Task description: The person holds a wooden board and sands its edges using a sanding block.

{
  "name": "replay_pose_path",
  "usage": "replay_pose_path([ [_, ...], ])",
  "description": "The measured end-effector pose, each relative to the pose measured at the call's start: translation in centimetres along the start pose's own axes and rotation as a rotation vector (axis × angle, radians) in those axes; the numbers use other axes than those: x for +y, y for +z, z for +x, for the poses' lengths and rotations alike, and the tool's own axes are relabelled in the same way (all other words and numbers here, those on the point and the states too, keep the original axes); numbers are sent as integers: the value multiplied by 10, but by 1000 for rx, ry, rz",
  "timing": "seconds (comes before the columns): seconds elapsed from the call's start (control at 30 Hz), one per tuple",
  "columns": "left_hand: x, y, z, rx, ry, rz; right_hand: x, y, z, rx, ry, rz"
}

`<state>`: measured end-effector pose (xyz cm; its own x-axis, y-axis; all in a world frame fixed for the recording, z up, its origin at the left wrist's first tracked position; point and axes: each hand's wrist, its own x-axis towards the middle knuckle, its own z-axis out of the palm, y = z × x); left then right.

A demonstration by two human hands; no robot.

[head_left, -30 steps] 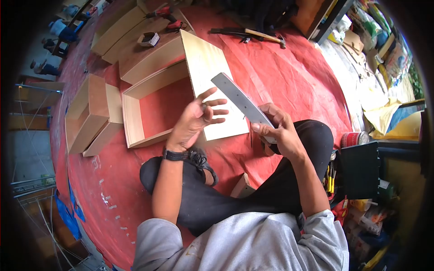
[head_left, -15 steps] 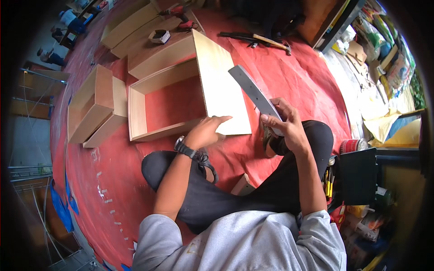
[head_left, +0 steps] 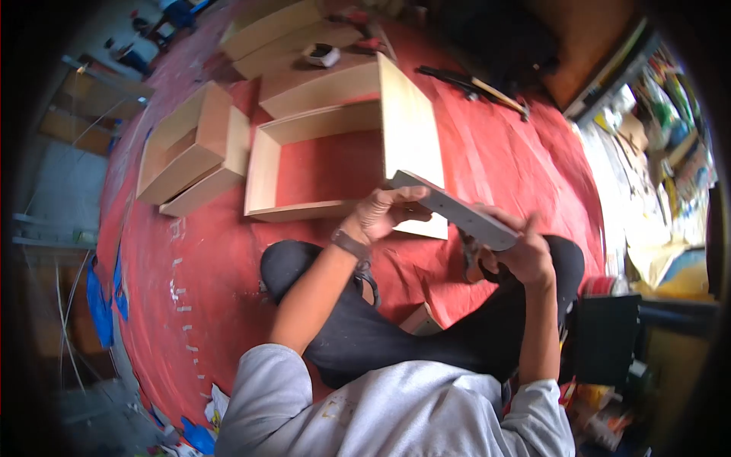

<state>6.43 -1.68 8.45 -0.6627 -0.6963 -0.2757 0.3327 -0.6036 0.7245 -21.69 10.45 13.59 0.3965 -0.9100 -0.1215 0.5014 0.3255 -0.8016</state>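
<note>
Both hands hold a flat grey strip (head_left: 463, 215) with a few small dark holes in its face. It slants across in front of me, above my crossed legs. My left hand (head_left: 378, 215) pinches its upper left end. My right hand (head_left: 527, 255) grips the lower right end, its fingers slightly blurred. Just beyond the strip, an open wooden drawer frame (head_left: 260, 179) lies on the red floor covering. A pale panel (head_left: 411, 126) forms its right side, and the strip and my left hand hide part of that panel's lower end.
More wooden boxes (head_left: 190, 156) stand to the left. A small white box (head_left: 321, 55) and a red power drill (head_left: 364, 29) rest on a board behind. A hammer (head_left: 499, 97) lies far right. A dark case (head_left: 607, 335) sits by my right knee.
My left hand has left the pale panel and taken the strip's far end. The strip has tipped down to a flatter angle. The whole view has shifted, with the boxes now farther right.
</note>
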Motion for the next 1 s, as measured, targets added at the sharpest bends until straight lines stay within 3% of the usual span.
replay_pose_path([
  [0.07, -3, 7, -3, 65, 39, -206, 0, -7, -1, -23, -75, 280],
  [0.13, -11, 23, 2, 182, 159, -326, 17, -31, 8, 260, -283, 207],
  [0.2, -18, 33, 0, 173, 151, -586, 22, -18, 21, 449, -262, -584],
  [0.27, -36, 36, 0, 38, 181, -756, 38, 5, 26, 422, -304, -936],
  [0.3, -47, 41, -1, 37, 216, -741, 35, 24, 29, 334, -372, -863],
  [0.33, -56, 44, -1, 34, 245, -725, 37, 32, 33, 358, -310, -758],
  [0.37, -64, 47, -3, 32, 275, -707, 47, 34, 36, 382, -352, -770],
  [0.4, -66, 59, -9, 172, 244, -706, 55, 34, 39, 405, -401, -776],
  [0.43, -69, 67, -16, 174, 185, -718, 59, 33, 36, 435, -418, -960],
  [0.53, -92, 82, -21, 43, 135, -716, 71, 25, 40, 496, -457, -534],
  [0.6, -117, 85, -11, 135, 127, -675, 64, 17, 38, 529, -433, -519],
  [0.67, -125, 99, -12, 218, 181, -500, 64, -3, 35, 644, -317, -378],
  [0.73, -115, 111, -19, 204, 255, -291, 47, 10, 32, 615, -355, -201],
  [0.8, -97, 103, -31, 42, 288, 102, 37, 7, 30, 747, -405, -77],
  [0.87, -114, 59, -23, 373, 609, 943, 35, -30, 17, 703, -427, 75],
  [0.93, -108, 4, -7, 695, 529, 1065, 32, -43, 6, 722, -497, 124],
  [0.97, -88, -9, -3, 843, 614, 1154, 29, -40, 3, 696, -568, 122],
  [1.0, -76, -22, 2, 963, 561, 1296, 28, -46, 2, 719, -513, 214],
])
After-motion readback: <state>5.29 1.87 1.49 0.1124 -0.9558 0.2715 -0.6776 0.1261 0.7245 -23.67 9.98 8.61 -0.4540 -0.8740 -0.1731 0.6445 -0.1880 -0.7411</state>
